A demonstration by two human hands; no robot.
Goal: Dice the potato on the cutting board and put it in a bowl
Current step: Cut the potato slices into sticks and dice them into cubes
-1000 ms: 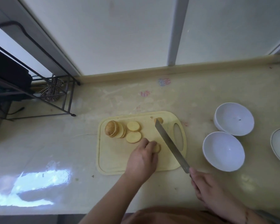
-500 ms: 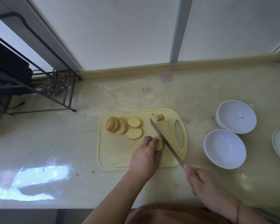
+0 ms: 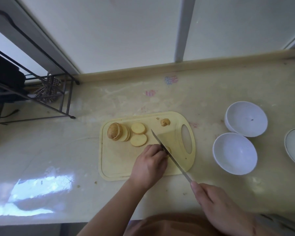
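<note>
On the cutting board [image 3: 119,167], the left hand [image 3: 150,165] pinned a potato slice [image 3: 168,150] while the right hand [image 3: 218,206] gripped the knife [image 3: 169,153] across it, so fingertips belonged tucked back; bowls [image 3: 235,153] stood empty at three o'clock.

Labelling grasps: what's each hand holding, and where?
Right hand grips the knife by its handle, hidden in the fist. Left hand pins a potato slice with its fingertips.

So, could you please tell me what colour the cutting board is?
The cutting board is pale yellow, clearest in the head view.
</note>
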